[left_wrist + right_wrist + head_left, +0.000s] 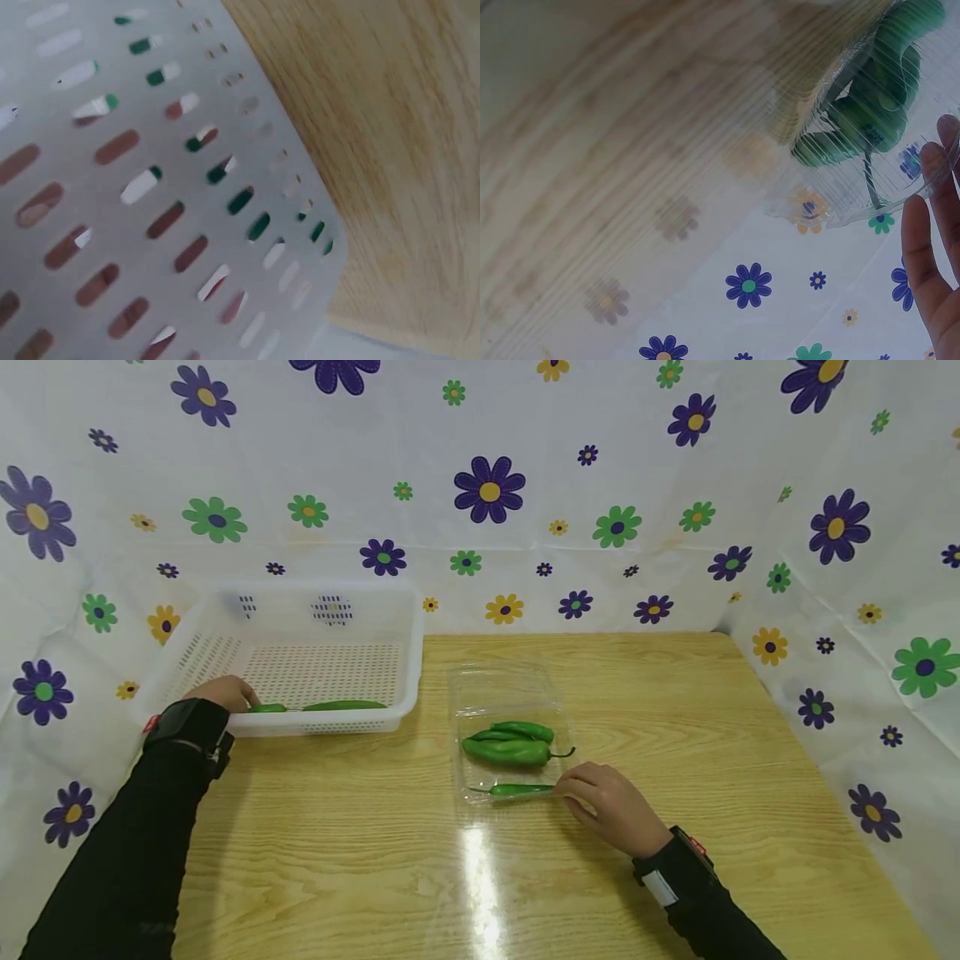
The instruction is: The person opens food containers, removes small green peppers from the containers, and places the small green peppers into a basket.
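My left hand [225,693] reaches over the near wall of a white plastic basket [408,710]. Its fingers are at the left end of a green pepper [267,708], and the basket wall hides part of them. Through the slots in the left wrist view, bits of hand and green show. A longer green pepper [345,705] lies to the right. My right hand [611,806] is at the near right corner of a clear plastic box [498,681], fingertips at the end of a slim green pepper [517,790]. Thumb and fingers stand apart in the right wrist view.
Behind the slim pepper, a large green pepper [510,752] and smaller green peppers [525,729] lie in the clear box. The wooden table [337,860] meets a flower-printed white cloth [420,443] at the back and sides.
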### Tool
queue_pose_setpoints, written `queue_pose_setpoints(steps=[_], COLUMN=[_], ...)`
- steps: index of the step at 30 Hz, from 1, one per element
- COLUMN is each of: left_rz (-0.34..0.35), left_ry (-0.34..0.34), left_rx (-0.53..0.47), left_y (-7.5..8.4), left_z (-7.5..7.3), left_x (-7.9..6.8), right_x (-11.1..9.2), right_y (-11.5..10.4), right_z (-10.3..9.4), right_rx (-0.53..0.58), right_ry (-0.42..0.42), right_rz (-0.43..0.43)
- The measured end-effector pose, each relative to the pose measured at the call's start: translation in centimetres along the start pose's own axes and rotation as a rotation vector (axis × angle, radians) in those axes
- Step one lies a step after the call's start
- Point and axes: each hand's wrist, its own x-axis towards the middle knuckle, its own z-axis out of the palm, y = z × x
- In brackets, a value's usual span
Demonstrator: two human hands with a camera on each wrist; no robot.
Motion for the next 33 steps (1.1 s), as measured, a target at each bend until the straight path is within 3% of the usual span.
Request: queue_pose_setpoints(steps=[8,16,22,27,30,33], left_rz=[-0.028,0.033,0.062,0.132,0.205,0.288], left_ry=[-0.035,-0.064,0.068,0.189,0.287,0.439], left_rx=[-0.04,0.036,0.014,-0.051,-0.083,-0.064], left_y=[-0.3,-0.2,-0.6,0.6,3.0,6.8], left_z=[0.1,-0.6,-0.5,-0.7,-0.7,-0.5], left_x=[0.1,0.3,0.6,-0.4,-1.8,-3.8], right_x=[0.0,0.1,0.2,0.2,0.1,0.1], right_y=[-0.1,-0.2,-0.1,-0.1,-0.1,-0.1], right_z=[0.1,0.0,0.0,0.0,0.0,0.0], right_rx=[-0.002,-0.006,-0.009,-0.013,-0.02,-0.017], right_ry=[0.003,0.005,0.009,0.004,0.002,0.002], right_rz=[0.0,0.008,0.006,0.004,0.002,0.0])
